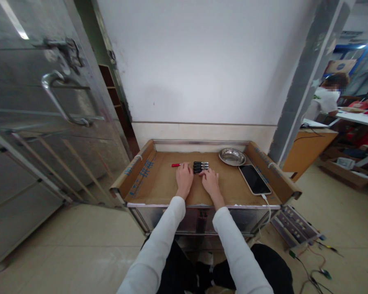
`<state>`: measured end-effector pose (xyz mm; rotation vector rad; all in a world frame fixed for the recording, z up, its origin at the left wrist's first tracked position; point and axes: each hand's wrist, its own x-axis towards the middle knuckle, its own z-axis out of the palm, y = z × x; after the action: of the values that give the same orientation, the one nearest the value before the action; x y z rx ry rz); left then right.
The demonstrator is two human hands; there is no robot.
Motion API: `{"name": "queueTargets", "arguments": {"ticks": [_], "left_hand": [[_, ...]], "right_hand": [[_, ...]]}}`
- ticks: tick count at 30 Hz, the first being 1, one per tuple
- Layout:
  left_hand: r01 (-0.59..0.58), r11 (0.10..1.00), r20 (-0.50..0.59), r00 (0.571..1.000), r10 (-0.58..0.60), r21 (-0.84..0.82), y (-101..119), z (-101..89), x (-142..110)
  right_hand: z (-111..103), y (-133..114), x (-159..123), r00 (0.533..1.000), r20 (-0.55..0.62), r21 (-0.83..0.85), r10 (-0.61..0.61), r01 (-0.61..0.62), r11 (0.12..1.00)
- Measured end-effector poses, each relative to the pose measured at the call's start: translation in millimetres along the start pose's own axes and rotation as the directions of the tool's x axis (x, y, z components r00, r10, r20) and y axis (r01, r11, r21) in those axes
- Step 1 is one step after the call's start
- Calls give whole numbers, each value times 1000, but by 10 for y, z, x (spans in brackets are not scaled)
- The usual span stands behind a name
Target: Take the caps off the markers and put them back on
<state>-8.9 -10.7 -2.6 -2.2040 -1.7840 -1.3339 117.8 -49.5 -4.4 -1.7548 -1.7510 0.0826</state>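
On the brown cardboard lining lies a short stack of black pens [200, 165] with silvery right ends, side by side in parallel rows. Just left of them my left hand [184, 179] is closed, fingers bent down at the right part of a red pen [175, 165], whose left end sticks out past the fingers. My right hand [210, 181] has its fingers curled together at the near edge of the row, touching the nearest black pen. The fingertips of both hands are partly hidden behind the knuckles.
A round metal dish [232, 157] stands at the back right of the cardboard-lined tabletop [159, 185]. Before it lies a phone [254, 179] with a white cable plugged in. Raised cardboard edges border both sides. A metal door [49, 102] is at left; a seated person [323, 100] is far right.
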Motion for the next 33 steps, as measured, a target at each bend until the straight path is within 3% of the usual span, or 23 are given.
{"name": "queueTargets", "arguments": {"ticks": [5, 11, 14, 17, 20, 23, 25, 29, 33], "left_hand": [[104, 959, 43, 992, -120, 263, -188, -118, 90], [-1, 935, 169, 984, -63, 354, -313, -321, 129], [-66, 959, 239, 971, -2, 276, -408, -411, 136], [11, 1000, 283, 959, -19, 30, -404, -433, 137], [-50, 958, 352, 924, 151, -281, -239, -399, 121], [-97, 903, 362, 894, 264, -419, -5, -338, 86], [-65, 886, 328, 915, 236, -458, 118, -294, 63], [61, 813, 277, 953, 126, -580, 236, -254, 65], [28, 760, 196, 972, 132, -650, 262, -319, 129]], "right_hand": [[-4, -7, 6, 1000, 22, 19, 11, -11, 1000], [35, 38, 45, 998, -32, 135, 56, -51, 989], [59, 59, 66, 992, -93, 174, 86, -69, 982], [68, 47, 67, 991, -131, 160, 41, -20, 987], [65, 18, 51, 987, -136, 103, -84, 99, 990], [70, 19, 41, 977, -64, 69, -206, 210, 975], [87, 51, 52, 972, -33, 123, -232, 234, 964], [157, 143, 110, 958, -121, 385, -261, 287, 877], [217, 184, 145, 959, -161, 484, -233, 282, 829]]}}
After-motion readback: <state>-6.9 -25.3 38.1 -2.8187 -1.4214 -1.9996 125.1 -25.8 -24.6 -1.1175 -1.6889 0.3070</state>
